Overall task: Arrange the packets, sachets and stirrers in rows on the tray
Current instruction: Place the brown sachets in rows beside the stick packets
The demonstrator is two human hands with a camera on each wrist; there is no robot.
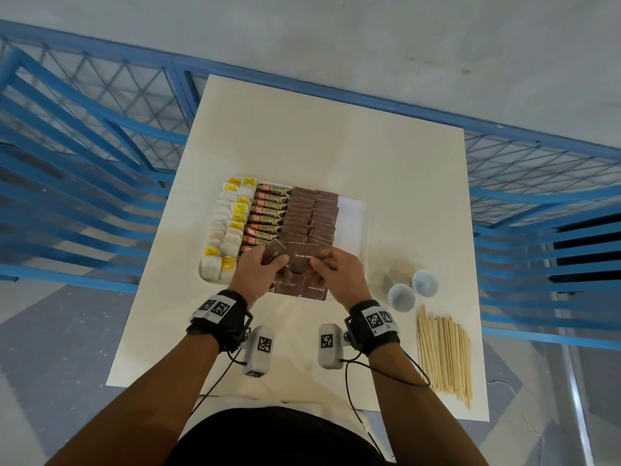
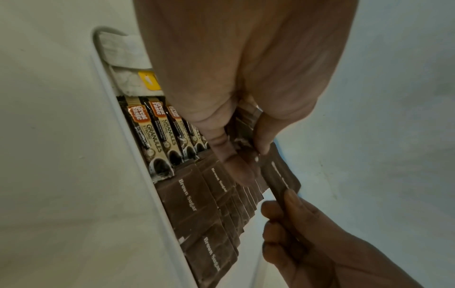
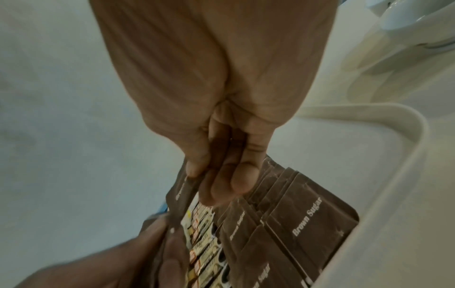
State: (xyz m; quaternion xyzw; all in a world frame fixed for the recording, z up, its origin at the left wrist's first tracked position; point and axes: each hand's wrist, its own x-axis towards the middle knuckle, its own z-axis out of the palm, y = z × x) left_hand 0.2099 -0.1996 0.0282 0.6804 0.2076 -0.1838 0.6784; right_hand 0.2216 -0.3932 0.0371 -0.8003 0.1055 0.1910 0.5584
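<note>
Sorting brown sugar sachets over the white tray (image 1: pixel 353 210) on the worktop (image 1: pixel 319 142).
My left hand (image 1: pixel 258 264) fingers grip a small stack of sachets (image 1: pixel 274 255); my right hand (image 1: pixel 336 267) fingers pinch one brown sugar sachet (image 1: pixel 302 258) above the filled rows. Wooden stirrers (image 1: pixel 443 354) lie right, off the tray.

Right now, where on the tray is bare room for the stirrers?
A bare strip of the tray lies between the brown sugar sachets and its right rim. Left of it, the coffee sticks and tea bags crowd everything.
</note>
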